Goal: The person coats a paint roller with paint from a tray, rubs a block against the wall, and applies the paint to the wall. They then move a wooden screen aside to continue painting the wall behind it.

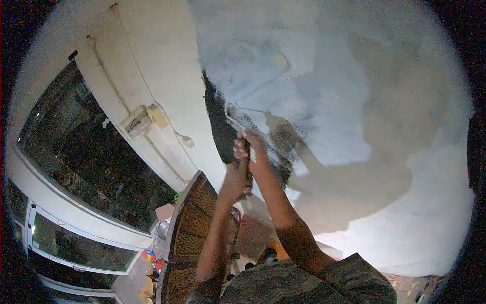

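A paint roller (pixel 260 82) with a pale, blurred cover presses against or lies very close to the wall (pixel 329 45). Its bent wire frame (pixel 230 116) runs down to a handle that both hands grip. My right hand (pixel 253 148) is wrapped round the upper part, with whitish smears on its fingers. Below it, my left hand (pixel 234 181) closes round the lower part of the handle. Pale blue-grey covers much of the wall, and a black patch (pixel 223 134) shows beside the roller. Shadows of my arms, head and the roller fall across the surface.
To the left, a cream wall (pixel 162 45) carries cables and a switch box (pixel 157 116), above a dark window (pixel 91 147). A brown woven panel with a wooden frame (pixel 190 238) stands below. A multicoloured round thing (pixel 148 255) is among clutter at lower left.
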Tool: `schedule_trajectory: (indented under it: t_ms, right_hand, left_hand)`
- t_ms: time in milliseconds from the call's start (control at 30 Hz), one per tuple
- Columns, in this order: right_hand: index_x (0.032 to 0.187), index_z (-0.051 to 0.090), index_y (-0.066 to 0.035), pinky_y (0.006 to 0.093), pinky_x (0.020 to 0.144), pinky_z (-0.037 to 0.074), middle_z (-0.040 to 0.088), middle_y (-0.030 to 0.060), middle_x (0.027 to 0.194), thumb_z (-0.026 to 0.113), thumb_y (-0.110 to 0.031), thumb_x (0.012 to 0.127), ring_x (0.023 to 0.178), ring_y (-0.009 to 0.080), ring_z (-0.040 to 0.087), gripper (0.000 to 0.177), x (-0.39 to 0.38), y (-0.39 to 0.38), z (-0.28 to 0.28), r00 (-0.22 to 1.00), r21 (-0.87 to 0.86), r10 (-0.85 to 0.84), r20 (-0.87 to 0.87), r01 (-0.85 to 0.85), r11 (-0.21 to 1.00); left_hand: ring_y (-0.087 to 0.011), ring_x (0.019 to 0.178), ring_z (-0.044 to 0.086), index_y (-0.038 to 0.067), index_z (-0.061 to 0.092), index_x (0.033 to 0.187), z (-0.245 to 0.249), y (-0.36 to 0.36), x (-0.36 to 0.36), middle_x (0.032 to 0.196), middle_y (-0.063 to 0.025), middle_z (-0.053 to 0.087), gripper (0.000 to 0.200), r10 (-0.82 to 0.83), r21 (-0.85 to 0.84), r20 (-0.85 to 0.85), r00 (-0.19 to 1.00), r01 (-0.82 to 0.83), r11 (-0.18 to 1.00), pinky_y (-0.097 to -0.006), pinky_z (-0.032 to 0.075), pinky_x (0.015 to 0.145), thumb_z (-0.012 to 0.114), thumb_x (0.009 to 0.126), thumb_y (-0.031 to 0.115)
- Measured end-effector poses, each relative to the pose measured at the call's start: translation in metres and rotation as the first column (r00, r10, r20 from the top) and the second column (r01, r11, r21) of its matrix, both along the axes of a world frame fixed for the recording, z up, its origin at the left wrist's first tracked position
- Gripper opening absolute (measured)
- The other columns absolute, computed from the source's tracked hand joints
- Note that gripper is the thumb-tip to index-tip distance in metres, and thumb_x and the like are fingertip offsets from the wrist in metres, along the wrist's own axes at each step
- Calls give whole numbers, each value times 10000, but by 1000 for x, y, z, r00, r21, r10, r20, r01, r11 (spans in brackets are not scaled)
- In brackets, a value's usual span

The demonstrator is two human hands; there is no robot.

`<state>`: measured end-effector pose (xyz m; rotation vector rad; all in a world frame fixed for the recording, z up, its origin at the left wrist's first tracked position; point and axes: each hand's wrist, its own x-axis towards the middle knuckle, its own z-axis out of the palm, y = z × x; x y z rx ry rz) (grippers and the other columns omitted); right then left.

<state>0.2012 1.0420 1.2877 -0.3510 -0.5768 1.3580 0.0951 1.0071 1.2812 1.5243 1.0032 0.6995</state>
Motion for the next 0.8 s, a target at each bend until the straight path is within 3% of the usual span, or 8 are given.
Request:
schedule_trajectory:
  t_ms: [167, 267, 333, 400, 500, 567, 700, 800]
  right_hand:
    - [723, 467, -44, 188, 348, 266, 411, 33, 548, 558, -221, 785, 438, 100, 373, 208, 24, -50, -70, 986, -171, -153, 64, 162, 972]
    - [731, 469, -46, 182, 352, 268, 412, 35, 547, 562, -217, 775, 442, 108, 381, 200, 29, -61, -79, 992, -160, -114, 49, 120, 980]
    - [734, 469, -46, 175, 352, 266, 400, 33, 527, 566, -215, 770, 424, 114, 374, 199, 22, -54, -60, 991, -153, -128, 33, 132, 979]
    - [716, 476, -50, 220, 367, 314, 425, 42, 524, 568, -230, 768, 407, 125, 381, 209, 15, -30, -33, 986, -120, -124, 107, 137, 983]
    - [690, 477, -52, 272, 390, 349, 464, 56, 547, 557, -250, 773, 418, 134, 401, 229, -3, 26, 23, 966, 52, -191, 172, 185, 981]
    - [691, 474, -48, 266, 387, 342, 471, 69, 548, 543, -238, 784, 419, 144, 404, 223, -11, 67, 59, 950, 163, -233, 208, 201, 966]
    - [701, 476, -40, 270, 384, 343, 486, 93, 559, 502, -252, 817, 435, 153, 423, 243, -15, 108, 114, 958, 170, -68, 280, 20, 985]
    - [671, 481, -54, 272, 379, 338, 481, 82, 547, 480, -279, 837, 439, 151, 434, 280, -9, 126, 95, 825, 266, -320, 466, 214, 940]
  left_hand:
    - [-281, 388, 445, -75, 431, 988, -117, -21, 34, 515, -130, 466, 388, -32, -224, 20, 999, 36, 974, -405, 407, 425, 458, 852, 287]
    - [-253, 370, 417, -64, 462, 884, -81, -52, 33, 457, -79, 411, 430, -18, -244, 104, 994, 43, 969, -387, 409, 424, 435, 864, 365]
    - [-222, 443, 457, -50, 439, 937, -98, -37, 30, 555, -117, 436, 410, 62, 633, -52, 997, -15, 774, -344, 391, 388, 457, 846, 349]
    - [-258, 491, 485, -37, 383, 1119, -42, -17, 17, 674, -180, 489, 424, -70, -251, 7, 998, 69, 965, -346, 402, 393, 501, 819, 237]
    - [-276, 512, 513, 11, 300, 1236, -47, 65, 11, 704, -206, 522, 477, 119, 776, -172, 978, 60, 628, -353, 401, 405, 465, 815, 164]
    - [-269, 484, 517, -7, 384, 1160, 3, 100, 6, 599, -180, 515, 382, 194, 910, -64, 979, -22, 414, -362, 401, 415, 413, 854, 221]
    - [-277, 595, 553, -43, 375, 1095, 89, 115, -8, 713, -139, 586, 447, 53, 213, 58, 997, -64, 975, -350, 437, 492, 336, 898, 357]
    - [-320, 527, 539, -70, 501, 786, 79, 102, 7, 537, -179, 492, 528, 169, 561, 161, 972, -231, 795, -395, 411, 470, 319, 888, 416]
